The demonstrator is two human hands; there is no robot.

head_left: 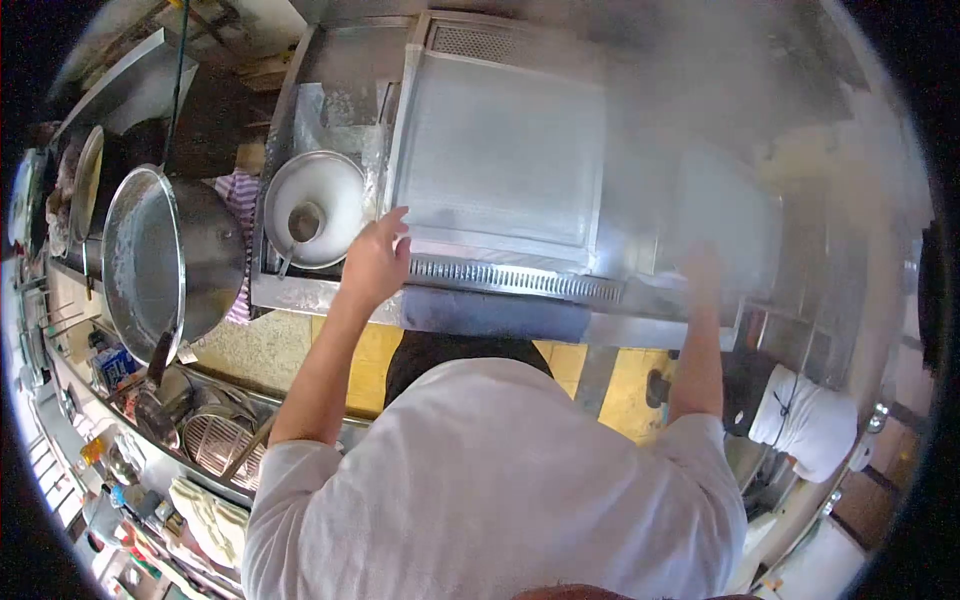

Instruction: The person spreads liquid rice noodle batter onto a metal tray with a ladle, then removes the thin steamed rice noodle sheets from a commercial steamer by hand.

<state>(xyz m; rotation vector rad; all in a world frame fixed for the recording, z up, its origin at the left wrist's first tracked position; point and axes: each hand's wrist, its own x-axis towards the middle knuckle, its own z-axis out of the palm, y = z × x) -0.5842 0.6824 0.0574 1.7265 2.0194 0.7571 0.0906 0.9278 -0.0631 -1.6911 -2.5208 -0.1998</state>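
I look down over my white shirt at a wide flat steel steamer lid (500, 150) on a steel counter. My left hand (375, 262) is at the lid's left front corner, fingers and thumb laid over its edge. My right hand (705, 275) is raised at the right end inside thick white steam. It sits against the lower edge of a pale rectangular tray (725, 210), and its grip is blurred out. A perforated strip (515, 280) runs along the front between my hands.
Left of the lid stands a white bowl (312, 208) holding a ladle. A large metal pot (165, 260) sits further left. Below it is a shelf of strainers (215, 440) and utensils. Another person's white-sleeved arm (805, 420) shows at the lower right. The floor (620, 385) is yellow.
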